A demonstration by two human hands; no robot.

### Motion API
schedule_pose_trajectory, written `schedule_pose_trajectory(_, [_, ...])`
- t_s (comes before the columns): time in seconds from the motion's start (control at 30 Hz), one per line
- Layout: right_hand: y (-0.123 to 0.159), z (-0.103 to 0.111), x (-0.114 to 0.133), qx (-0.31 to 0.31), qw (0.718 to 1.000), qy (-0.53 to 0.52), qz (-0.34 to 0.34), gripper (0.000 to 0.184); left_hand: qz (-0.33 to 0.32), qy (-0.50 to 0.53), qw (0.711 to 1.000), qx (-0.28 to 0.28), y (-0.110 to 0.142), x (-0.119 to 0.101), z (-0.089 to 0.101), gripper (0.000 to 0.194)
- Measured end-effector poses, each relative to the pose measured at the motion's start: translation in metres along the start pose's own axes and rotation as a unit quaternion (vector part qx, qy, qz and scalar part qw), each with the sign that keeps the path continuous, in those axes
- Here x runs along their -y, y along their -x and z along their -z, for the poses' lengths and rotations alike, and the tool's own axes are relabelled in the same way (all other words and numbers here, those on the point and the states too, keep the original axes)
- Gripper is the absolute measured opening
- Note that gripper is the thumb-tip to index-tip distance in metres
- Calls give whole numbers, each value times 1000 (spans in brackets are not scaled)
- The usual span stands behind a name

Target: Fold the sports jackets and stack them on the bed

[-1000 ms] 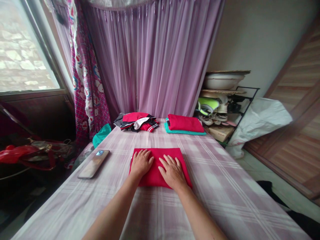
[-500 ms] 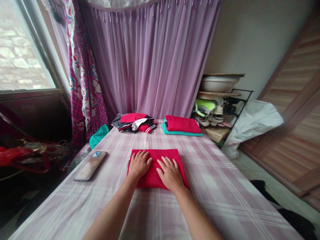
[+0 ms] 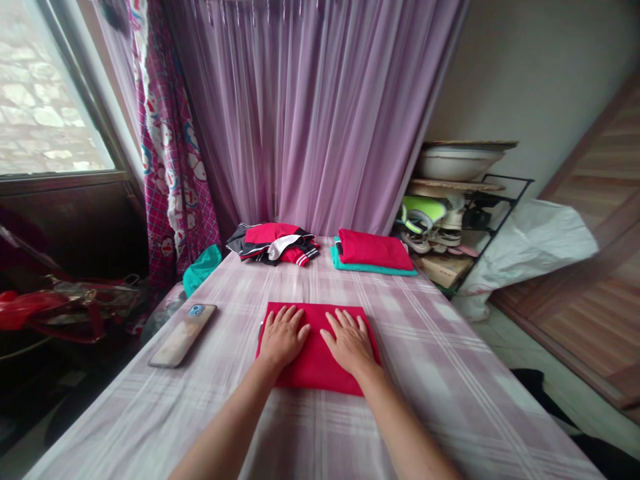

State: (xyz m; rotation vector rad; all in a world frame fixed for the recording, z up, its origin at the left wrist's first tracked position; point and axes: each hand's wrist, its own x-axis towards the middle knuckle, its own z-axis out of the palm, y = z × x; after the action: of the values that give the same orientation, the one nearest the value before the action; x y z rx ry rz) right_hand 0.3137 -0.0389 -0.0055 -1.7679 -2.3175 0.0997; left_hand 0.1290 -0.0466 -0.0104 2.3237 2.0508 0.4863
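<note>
A folded red cloth [image 3: 316,360] lies flat on the plaid-covered table [image 3: 440,380] in front of me. My left hand [image 3: 282,335] rests palm down on its left half, fingers stretched out. My right hand [image 3: 350,340] lies flat on the right half, fingers spread. Neither hand grips anything. At the far end of the table a folded red cloth sits on a folded teal cloth [image 3: 373,257]. Left of that stack is a loose heap of red, black and white clothes [image 3: 273,243].
A phone [image 3: 183,326] lies on the table to my left. A teal cloth [image 3: 201,268] hangs off the far left edge. Purple curtains [image 3: 320,113] hang behind. A shoe rack [image 3: 453,220] and white bag [image 3: 530,247] stand on the right; red bags [image 3: 60,307] sit at left.
Both hands stay flat on the red cloth; they have slid slightly toward its far edge. The view has shifted a little.
</note>
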Motion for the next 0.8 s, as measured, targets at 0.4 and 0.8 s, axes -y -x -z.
schedule_pose_trajectory(0.4, [35, -15, -45, -83, 996, -23, 24, 46, -47, 88, 995, -29, 20, 57, -19, 51])
schedule_pose_trajectory(0.8, [52, -47, -84, -214, 971, -91, 54, 47, 22, 184, 980, -73, 47, 74, -26, 54])
